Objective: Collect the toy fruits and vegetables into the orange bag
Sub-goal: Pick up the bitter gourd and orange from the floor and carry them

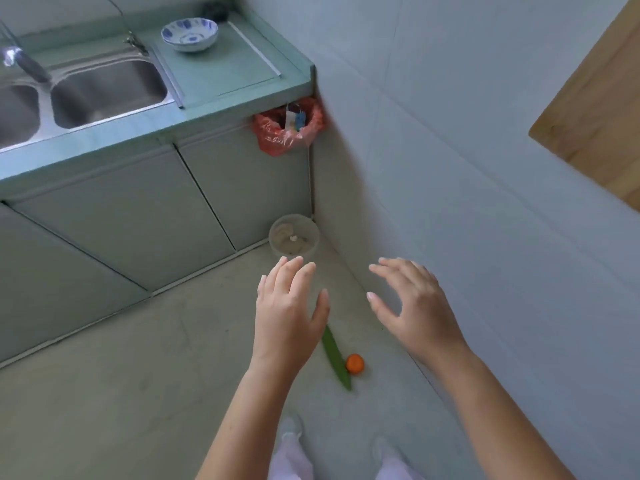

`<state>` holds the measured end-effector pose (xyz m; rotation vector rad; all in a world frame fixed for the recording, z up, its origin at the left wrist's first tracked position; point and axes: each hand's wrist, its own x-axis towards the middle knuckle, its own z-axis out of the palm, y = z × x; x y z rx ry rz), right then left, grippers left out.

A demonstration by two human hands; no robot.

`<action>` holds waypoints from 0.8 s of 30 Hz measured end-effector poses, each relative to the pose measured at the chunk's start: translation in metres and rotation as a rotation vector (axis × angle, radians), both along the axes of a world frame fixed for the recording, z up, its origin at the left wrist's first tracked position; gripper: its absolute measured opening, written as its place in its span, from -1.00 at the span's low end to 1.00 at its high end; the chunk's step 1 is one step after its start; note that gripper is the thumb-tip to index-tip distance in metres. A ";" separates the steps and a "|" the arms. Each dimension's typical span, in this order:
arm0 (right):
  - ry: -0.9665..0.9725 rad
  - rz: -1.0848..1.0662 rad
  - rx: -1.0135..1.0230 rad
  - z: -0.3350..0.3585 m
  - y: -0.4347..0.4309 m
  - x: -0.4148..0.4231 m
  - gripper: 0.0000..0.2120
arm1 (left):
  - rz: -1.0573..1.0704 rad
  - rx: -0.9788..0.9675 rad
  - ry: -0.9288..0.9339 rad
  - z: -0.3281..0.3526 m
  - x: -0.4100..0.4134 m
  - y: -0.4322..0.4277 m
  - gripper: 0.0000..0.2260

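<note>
Both hands are held out empty over the floor: the left hand (287, 313) is flat with fingers spread loosely, the right hand (412, 306) is spread wider with fingers slightly curled, nothing is pinched by either. A green toy cucumber (335, 356) is seen lying on the floor below and between the hands, its upper end hidden behind the left hand; a small orange toy fruit (355, 363) is lying just beside it, possibly touching. The orange bag (287, 131) is hung at the corner of the counter (214, 81), well apart from the toys, mouth open, with some items already inside that cannot be identified. The step is judged to be the reach-down for the floor toys, not yet begun in contact. Next, a lowering of the hands is called for, each toy to be gripped, then carried up to the bag mouth. A grey bin (294, 237) stands in the corner nearby and is not part of the task.
</note>
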<state>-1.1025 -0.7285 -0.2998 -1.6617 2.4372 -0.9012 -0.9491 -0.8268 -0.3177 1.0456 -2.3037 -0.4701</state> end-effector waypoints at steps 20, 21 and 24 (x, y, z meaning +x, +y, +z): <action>-0.091 0.208 0.187 -0.360 -0.023 -0.084 -0.60 | 0.232 0.301 -0.089 -0.361 -0.062 0.013 -0.58; -0.097 0.211 0.197 -0.386 -0.025 -0.085 -0.60 | 0.229 0.326 -0.093 -0.388 -0.066 0.011 -0.57; -0.108 0.229 0.246 -0.463 -0.030 -0.088 -0.59 | 0.242 0.404 -0.083 -0.465 -0.075 0.004 -0.54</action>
